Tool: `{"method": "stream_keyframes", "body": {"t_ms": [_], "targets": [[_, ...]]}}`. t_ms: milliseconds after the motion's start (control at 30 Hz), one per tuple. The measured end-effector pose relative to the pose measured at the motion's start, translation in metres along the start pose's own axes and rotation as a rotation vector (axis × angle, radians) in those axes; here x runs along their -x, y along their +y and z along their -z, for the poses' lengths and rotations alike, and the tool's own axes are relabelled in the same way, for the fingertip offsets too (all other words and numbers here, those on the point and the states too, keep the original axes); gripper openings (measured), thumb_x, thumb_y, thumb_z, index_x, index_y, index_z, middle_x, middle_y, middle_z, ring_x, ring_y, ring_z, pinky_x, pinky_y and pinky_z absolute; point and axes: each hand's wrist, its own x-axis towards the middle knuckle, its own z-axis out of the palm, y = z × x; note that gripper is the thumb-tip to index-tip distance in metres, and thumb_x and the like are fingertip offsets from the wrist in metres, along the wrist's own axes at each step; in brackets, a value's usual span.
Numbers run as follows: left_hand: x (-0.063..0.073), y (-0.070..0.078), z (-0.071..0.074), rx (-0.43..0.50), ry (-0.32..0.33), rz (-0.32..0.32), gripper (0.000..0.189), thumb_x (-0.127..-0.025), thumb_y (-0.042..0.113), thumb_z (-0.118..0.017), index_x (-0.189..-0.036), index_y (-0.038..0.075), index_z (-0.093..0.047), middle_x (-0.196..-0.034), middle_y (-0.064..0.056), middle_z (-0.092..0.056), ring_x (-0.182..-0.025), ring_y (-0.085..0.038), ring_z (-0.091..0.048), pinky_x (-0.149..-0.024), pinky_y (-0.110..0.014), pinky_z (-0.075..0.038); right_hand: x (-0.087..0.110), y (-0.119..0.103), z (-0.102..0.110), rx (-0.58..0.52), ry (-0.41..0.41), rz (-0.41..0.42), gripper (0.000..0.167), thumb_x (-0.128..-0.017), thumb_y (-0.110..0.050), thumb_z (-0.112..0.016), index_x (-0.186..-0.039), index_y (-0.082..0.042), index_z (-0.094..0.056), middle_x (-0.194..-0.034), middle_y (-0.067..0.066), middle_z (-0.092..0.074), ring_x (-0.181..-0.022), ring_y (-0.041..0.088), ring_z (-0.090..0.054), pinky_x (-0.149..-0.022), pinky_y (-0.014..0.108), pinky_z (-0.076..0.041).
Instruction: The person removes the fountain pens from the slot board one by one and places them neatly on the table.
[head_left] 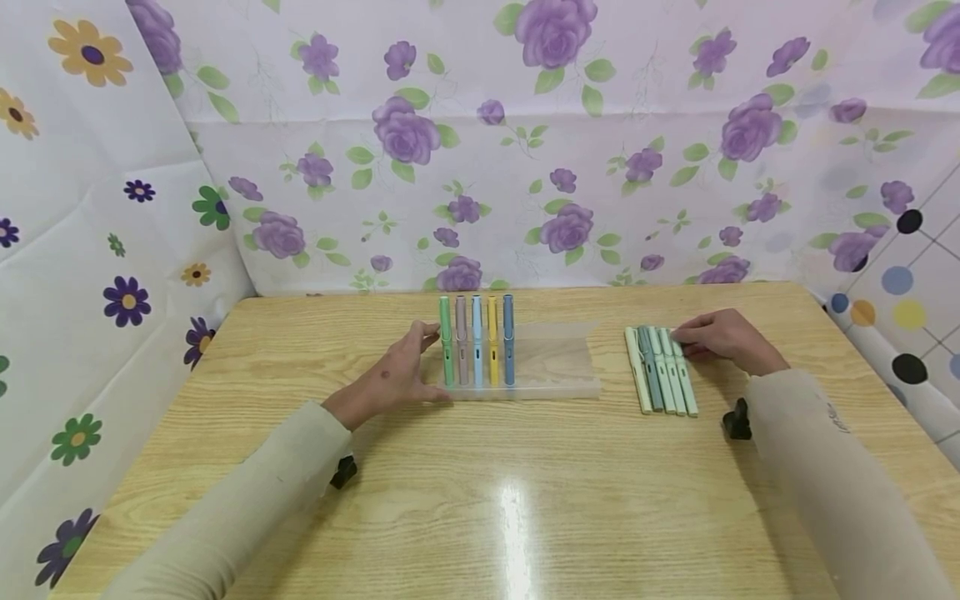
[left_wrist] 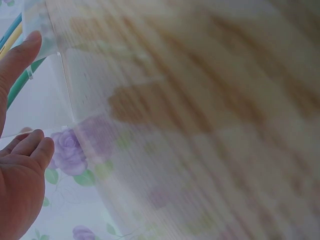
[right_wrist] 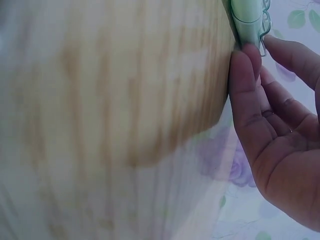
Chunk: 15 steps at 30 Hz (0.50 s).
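A clear plastic pen stand (head_left: pixel 557 392) stands mid-table, with green (head_left: pixel 447 367), mauve (head_left: pixel 462 367), light blue (head_left: pixel 477 367), yellow (head_left: pixel 493 367) and dark blue (head_left: pixel 509 367) pens in a row in its left half. My left hand (head_left: pixel 401 367) holds the stand's left end, thumb at the front and fingers behind. Farther right, several pale green pens and a grey-teal pen (head_left: pixel 652 379) lie side by side on the table. At the cap end of the rightmost pale green pen (head_left: pixel 686 383), my right hand (head_left: pixel 723 337) pinches it; the right wrist view shows fingertips around its cap (right_wrist: pixel 247 22).
The wood-grain table (head_left: pixel 420 500) ends at a flowered cloth (head_left: pixel 480 167) behind. Another patterned cloth (head_left: pixel 97 250) hangs along the left side. A black wrist mount (head_left: pixel 737 421) sits under the right sleeve, and another (head_left: pixel 343 472) under the left.
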Motion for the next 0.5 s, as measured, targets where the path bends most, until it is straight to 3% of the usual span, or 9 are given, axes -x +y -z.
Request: {"method": "stream_keyframes", "body": {"t_ms": [200, 500], "targets": [[0.001, 0.0, 0.0, 0.015, -0.003, 0.015, 0.089, -0.07, 0.008, -0.092, -0.134, 0.002, -0.029, -0.157, -0.019, -0.029, -0.146, -0.035, -0.029, -0.117, -0.044, -0.031, 0.003, -0.002, 0.003, 0.009, 0.008, 0.009, 0.054, -0.1, -0.031, -0.063, -0.133, 0.011, -0.056, -0.105, 0.007, -0.072, -0.093, 0.016, -0.069, -0.085, 0.034, -0.06], [0.001, 0.0, -0.001, 0.011, -0.004, 0.008, 0.089, -0.07, 0.009, -0.092, -0.133, 0.002, -0.03, -0.157, -0.018, -0.03, -0.146, -0.035, -0.029, -0.117, -0.044, -0.032, 0.018, -0.021, 0.01, 0.002, 0.042, 0.07, 0.057, -0.102, -0.035, -0.059, -0.136, 0.01, -0.052, -0.119, 0.019, -0.067, -0.103, 0.024, -0.068, -0.094, 0.042, -0.057]]}}
